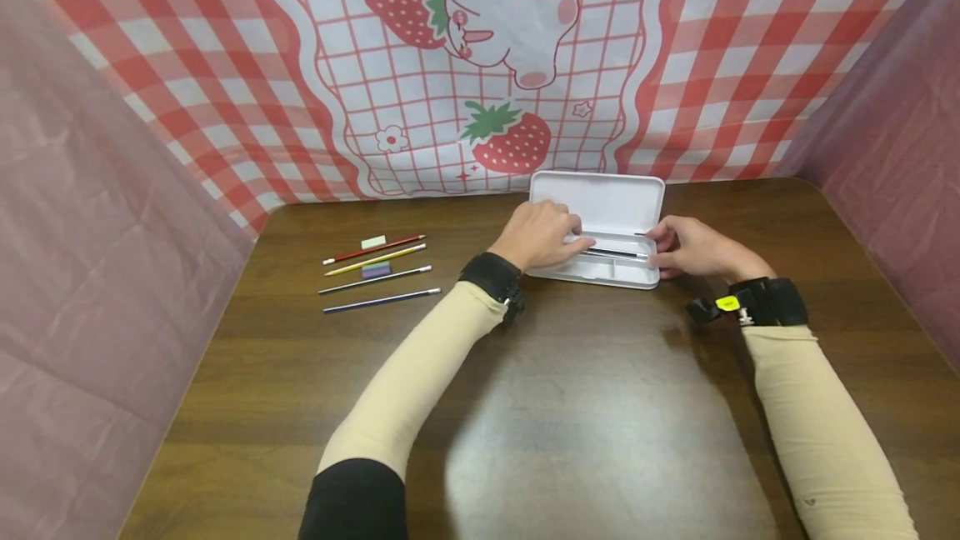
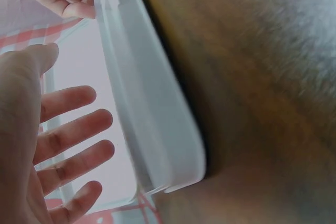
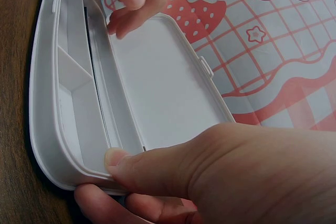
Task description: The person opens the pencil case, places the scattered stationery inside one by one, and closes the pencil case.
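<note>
A white pencil case [image 1: 632, 276] lies on the table with its lid [image 1: 596, 200] raised at the back. Inside its long compartment rests a dark pencil [image 1: 617, 254]. My right hand [image 1: 699, 247] grips the case's right end, thumb over the rim and fingers against the outside, as the right wrist view shows. Over the left part of the case hovers my left hand [image 1: 536, 234]. In the left wrist view its fingers [image 2: 79, 135] are spread and loosely straight, holding nothing. A small divider [image 3: 76, 66] splits the front compartment.
On the table's left side lie a red pencil [image 1: 375, 250], a yellow pencil [image 1: 375, 260] and two dark pencils [image 1: 382, 301]. Among them sit a pale eraser [image 1: 373, 242] and a blue-purple eraser [image 1: 377, 270]. A checked strawberry cloth [image 1: 420, 165] hangs right behind the case.
</note>
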Demonstrator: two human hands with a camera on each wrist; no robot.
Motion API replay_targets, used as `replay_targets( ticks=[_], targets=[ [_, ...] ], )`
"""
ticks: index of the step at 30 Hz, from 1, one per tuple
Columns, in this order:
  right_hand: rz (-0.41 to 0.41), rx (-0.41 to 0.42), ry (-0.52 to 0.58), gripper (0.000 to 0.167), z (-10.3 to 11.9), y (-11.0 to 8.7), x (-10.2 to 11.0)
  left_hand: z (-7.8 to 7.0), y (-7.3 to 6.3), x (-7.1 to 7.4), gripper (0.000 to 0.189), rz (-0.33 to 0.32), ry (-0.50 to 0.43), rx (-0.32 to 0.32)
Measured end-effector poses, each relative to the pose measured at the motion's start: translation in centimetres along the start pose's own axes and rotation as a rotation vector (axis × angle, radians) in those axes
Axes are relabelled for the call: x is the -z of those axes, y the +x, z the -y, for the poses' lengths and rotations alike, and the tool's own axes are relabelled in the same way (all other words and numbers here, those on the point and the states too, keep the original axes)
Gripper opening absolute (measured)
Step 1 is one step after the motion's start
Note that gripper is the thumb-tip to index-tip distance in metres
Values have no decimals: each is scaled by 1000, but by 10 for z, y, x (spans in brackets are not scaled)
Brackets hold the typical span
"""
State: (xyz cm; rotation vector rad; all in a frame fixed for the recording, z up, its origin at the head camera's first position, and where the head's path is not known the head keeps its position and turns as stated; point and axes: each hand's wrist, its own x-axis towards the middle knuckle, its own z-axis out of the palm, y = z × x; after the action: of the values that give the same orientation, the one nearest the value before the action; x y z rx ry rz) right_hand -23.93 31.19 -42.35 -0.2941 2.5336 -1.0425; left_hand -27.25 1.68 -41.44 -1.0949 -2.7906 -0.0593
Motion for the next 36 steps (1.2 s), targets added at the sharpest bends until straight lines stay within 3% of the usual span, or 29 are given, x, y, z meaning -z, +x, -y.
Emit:
replay_targets(
  ticks=[12, 26, 36],
  targets=[
    [12, -5, 14, 46, 3, 0, 0, 10, 0, 21, 47, -9, 25, 18],
    [15, -11, -3, 45, 2, 1, 1, 32, -17, 20, 44, -8, 37, 69],
    [10, -14, 14, 45, 0, 3, 0, 55, -36, 15, 41, -19, 1, 126]
  ],
)
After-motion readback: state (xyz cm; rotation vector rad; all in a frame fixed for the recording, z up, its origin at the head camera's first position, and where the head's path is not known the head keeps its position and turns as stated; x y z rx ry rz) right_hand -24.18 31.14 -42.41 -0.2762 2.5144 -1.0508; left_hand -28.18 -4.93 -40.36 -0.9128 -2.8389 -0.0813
